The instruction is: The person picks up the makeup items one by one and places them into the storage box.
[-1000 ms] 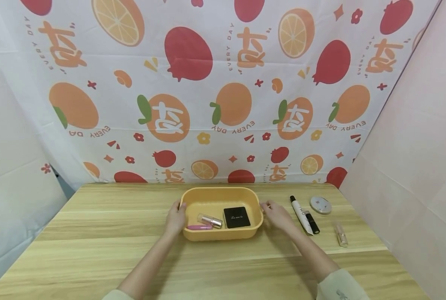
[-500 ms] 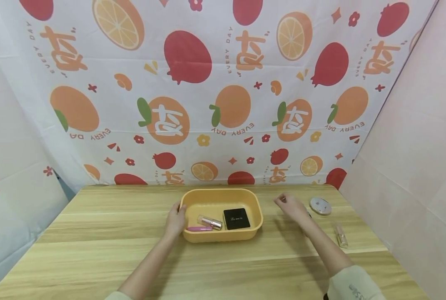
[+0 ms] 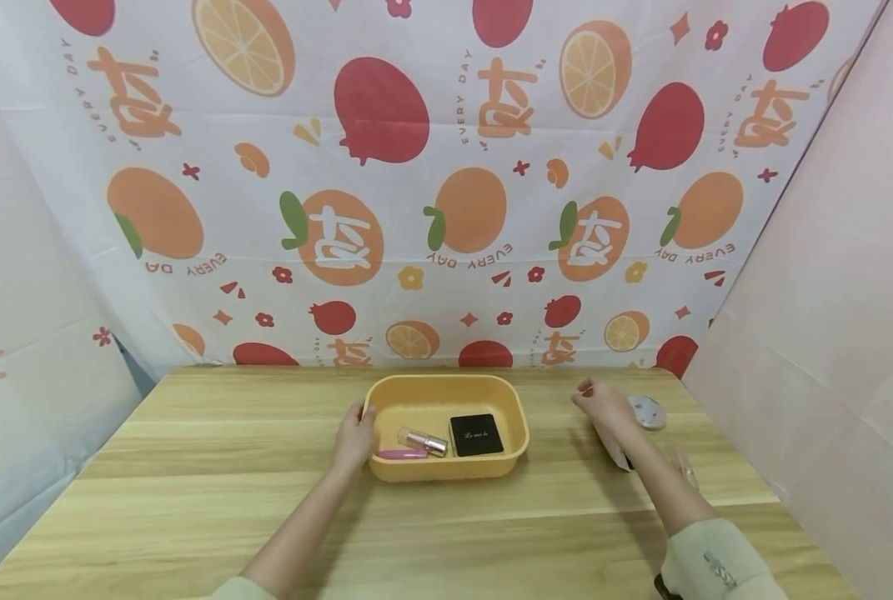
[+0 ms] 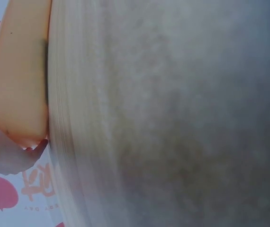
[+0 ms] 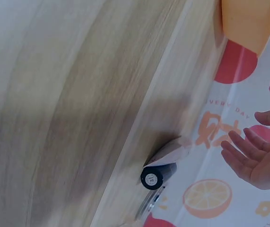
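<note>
A yellow plastic basket (image 3: 446, 471) stands on the table; my left hand (image 3: 353, 440) grips its left end, thumb over the rim. In the left wrist view, fingers wrap the basket's outer wall (image 4: 21, 80). Inside it lie a pink tube (image 3: 403, 454), a lipstick (image 3: 423, 442) with a clear cap and a square black box (image 3: 476, 435). My right hand (image 3: 604, 406) hangs above a white squeeze tube (image 5: 175, 152) and a black cylinder (image 5: 157, 176), fingers loosely bent and holding nothing. In the head view this hand and forearm largely cover both.
Farther right are a round silver compact (image 3: 647, 412) and a small clear-capped lip tube (image 3: 684, 468), partly behind the right forearm. The wooden table (image 3: 191, 467) meets a fruit-print curtain (image 3: 416, 300) at its back edge; a pale curtain (image 3: 829, 350) borders the right side.
My right hand has let go of the basket's right end and moved right, over the white tube and black cylinder. The left hand keeps its grip, and the basket stays in place.
</note>
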`<state>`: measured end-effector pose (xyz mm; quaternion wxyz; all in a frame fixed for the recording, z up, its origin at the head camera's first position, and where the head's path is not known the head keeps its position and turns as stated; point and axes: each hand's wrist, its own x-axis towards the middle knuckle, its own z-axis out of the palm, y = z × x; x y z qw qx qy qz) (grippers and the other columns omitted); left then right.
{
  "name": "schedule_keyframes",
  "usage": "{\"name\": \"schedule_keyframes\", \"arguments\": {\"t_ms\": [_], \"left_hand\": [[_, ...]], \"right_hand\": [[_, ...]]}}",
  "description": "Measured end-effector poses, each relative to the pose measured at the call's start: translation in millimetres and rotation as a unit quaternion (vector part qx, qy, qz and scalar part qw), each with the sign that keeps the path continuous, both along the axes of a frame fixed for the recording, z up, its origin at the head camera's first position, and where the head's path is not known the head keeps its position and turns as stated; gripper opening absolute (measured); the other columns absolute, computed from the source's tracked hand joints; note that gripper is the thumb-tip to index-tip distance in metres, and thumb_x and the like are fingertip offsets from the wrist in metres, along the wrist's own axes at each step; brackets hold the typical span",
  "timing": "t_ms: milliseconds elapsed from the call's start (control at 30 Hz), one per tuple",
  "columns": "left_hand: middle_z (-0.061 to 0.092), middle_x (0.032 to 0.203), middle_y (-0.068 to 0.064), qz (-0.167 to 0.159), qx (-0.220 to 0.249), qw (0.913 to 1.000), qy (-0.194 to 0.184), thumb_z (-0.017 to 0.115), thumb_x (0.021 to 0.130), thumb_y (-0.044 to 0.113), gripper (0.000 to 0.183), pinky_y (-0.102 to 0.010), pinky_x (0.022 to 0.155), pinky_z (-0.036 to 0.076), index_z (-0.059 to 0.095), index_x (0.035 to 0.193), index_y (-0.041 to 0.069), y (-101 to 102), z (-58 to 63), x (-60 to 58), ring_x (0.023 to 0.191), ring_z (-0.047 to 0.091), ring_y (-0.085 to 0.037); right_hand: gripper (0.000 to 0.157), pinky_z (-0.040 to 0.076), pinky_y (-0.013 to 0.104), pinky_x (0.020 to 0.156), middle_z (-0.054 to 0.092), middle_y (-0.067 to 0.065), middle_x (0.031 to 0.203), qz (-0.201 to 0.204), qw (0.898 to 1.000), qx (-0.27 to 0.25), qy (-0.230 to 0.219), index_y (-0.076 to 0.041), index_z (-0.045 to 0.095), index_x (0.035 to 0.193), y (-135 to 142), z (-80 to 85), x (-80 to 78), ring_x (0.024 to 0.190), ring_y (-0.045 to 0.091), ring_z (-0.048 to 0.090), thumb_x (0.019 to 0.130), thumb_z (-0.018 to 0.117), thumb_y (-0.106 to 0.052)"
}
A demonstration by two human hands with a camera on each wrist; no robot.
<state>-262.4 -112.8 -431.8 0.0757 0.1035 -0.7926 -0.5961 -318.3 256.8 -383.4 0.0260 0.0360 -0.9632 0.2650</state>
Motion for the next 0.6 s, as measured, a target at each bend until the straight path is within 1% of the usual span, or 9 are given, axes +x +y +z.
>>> {"name": "schedule_keyframes", "arguments": {"t_ms": [200,333,433,600], "left_hand": [[0.033,0.134,-0.034,0.003,-0.003,1.0000,0.003,0.034,0.101,0.015,0.044,-0.053,0.103,0.022,0.031,0.135,-0.012,1.0,0.7,-1.1,0.123,0.030,-0.047],[0.032,0.135,-0.033,0.004,0.001,1.0000,-0.001,0.033,0.101,0.016,0.044,-0.053,0.104,0.021,0.030,0.135,-0.011,1.1,0.6,-0.1,0.124,0.030,-0.047],[0.031,0.135,-0.033,0.004,0.003,1.0000,0.000,0.033,0.101,0.016,0.045,-0.053,0.104,0.021,0.029,0.135,-0.012,1.4,0.7,0.4,0.124,0.028,-0.047],[0.032,0.135,-0.033,0.002,0.004,1.0000,0.000,0.033,0.101,0.017,0.045,-0.052,0.104,0.021,0.030,0.136,-0.011,1.3,0.2,0.2,0.124,0.029,-0.046]], "right_hand": [[0.027,0.048,0.040,0.065,0.061,0.020,0.101,-0.006,1.000,0.011,-0.005,0.004,0.057,0.105,8.1,-0.1,-3.0,0.085,0.031,0.058,0.089,0.056,-0.018],[0.026,0.047,0.034,0.056,0.059,0.021,0.104,-0.014,1.000,0.010,-0.018,0.003,0.055,0.104,13.0,-3.1,-5.6,0.071,0.024,0.057,0.089,0.056,-0.017],[0.029,0.046,0.030,0.049,0.056,0.024,0.107,-0.014,1.000,0.010,-0.026,0.005,0.054,0.107,16.3,-5.6,-7.7,0.061,0.019,0.055,0.089,0.056,-0.018],[0.033,0.046,0.029,0.049,0.054,0.026,0.109,-0.014,0.999,0.015,-0.030,0.007,0.053,0.109,20.0,-8.1,-10.9,0.060,0.019,0.056,0.088,0.055,-0.018]]}}
